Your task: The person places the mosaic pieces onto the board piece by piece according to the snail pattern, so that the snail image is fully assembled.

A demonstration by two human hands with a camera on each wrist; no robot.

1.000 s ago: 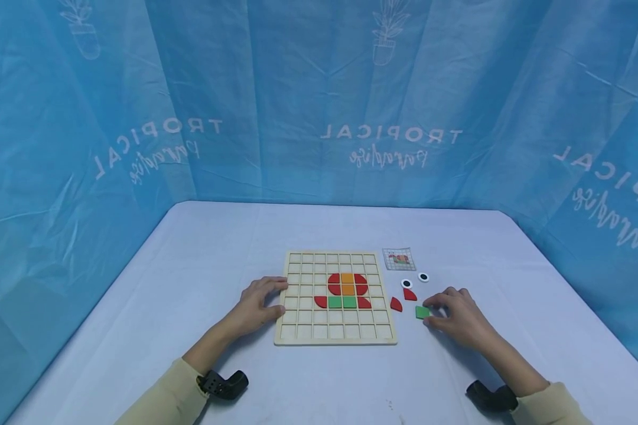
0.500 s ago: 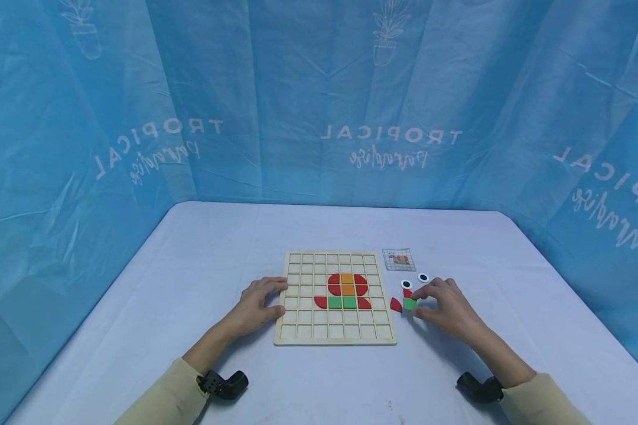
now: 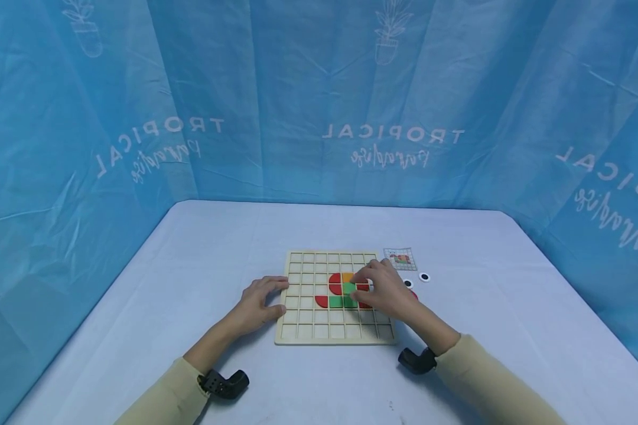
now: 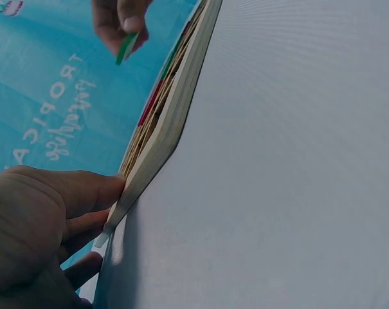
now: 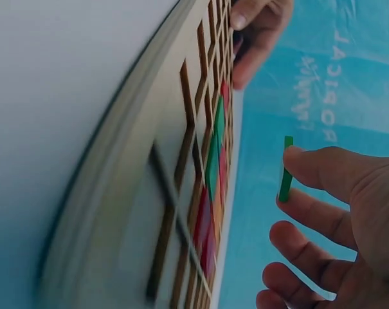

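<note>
Pinching a green square tile [image 3: 349,288] between thumb and fingertip, the right hand [image 3: 381,288] holds it in the air above the grid board [image 3: 305,332]. From the right wrist view there's daylight beneath it, and the tile is nearly on edge! That's the danger, I'd say: a thin piece and a small grip, so a slip could drop it onto the orange square [image 3: 347,277] or leave it straddling a divider. Those fingers overhang the laid red pieces [image 3: 335,283] too, and a low pass might flick one loose.

Over at the far edge, the left hand [image 3: 252,304] has thumb and fingers apart, resting against the board's left side. It's a light hold, by my reckoning; a hard press could slide the board across the cloth-covered surface [image 3: 218,236]. And watch the white eye discs [image 3: 425,277] beside the board: a careless sweep of the right hand could scatter them.
</note>
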